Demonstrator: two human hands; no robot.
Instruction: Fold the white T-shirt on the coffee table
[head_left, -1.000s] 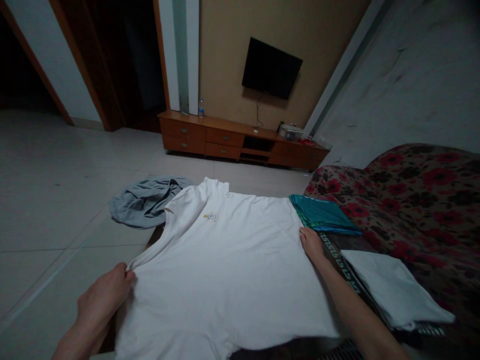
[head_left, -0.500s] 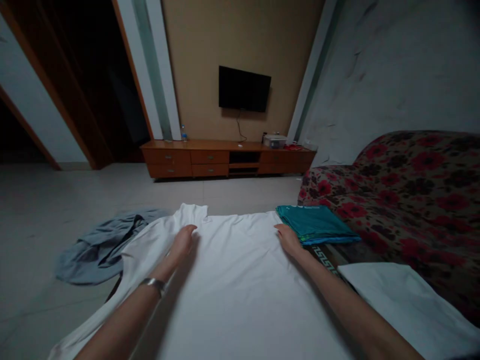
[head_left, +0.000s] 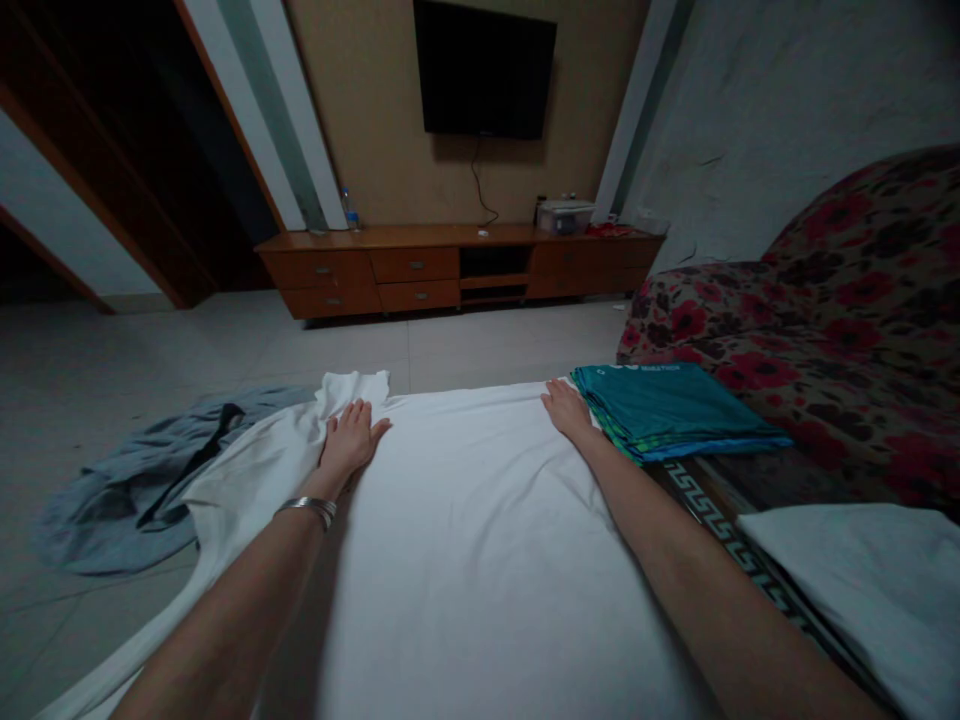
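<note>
A white garment (head_left: 457, 520), which looks like a shirt, lies spread over the table in front of me. My left hand (head_left: 349, 437) rests flat on its far left part, fingers stretched forward and thumb out to the side. On the far right edge of the cloth, my right hand (head_left: 566, 408) presses down with its fingers extended. Just right of that hand sits a folded stack of teal clothes (head_left: 660, 400). The white cloth bunches and hangs over the table's left side.
Grey clothing (head_left: 127, 490) lies in a heap at the left. Another white folded cloth (head_left: 862, 570) is at the right, by the table's patterned edge (head_left: 727, 530). A floral sofa (head_left: 840, 320) stands beyond it. A wooden TV cabinet (head_left: 420, 265) runs along the far wall.
Both hands have flattened onto the white cloth, the left one moving outward to the left. The cloth's middle lies smoother. My view has tilted down and come nearer.
</note>
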